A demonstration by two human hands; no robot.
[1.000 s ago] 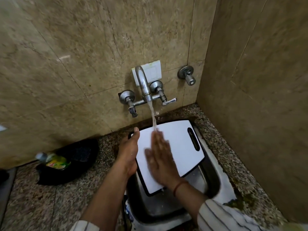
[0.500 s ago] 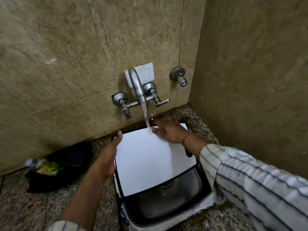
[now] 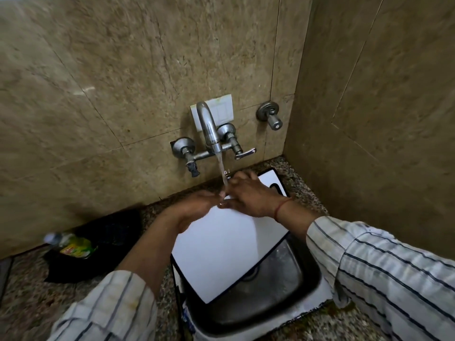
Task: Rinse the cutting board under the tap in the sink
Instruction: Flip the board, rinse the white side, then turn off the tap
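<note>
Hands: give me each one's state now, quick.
Left hand: open, holding nothing, fingertips under the water stream.
Right hand: open, holding nothing, above the cutting board.

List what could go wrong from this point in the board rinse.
1. The cutting board leans across the sink with neither hand gripping it; it may slide into the basin.
2. The left hand and right hand meet under the stream from the tap, so water could splash onto the counter and striped sleeve.
</note>
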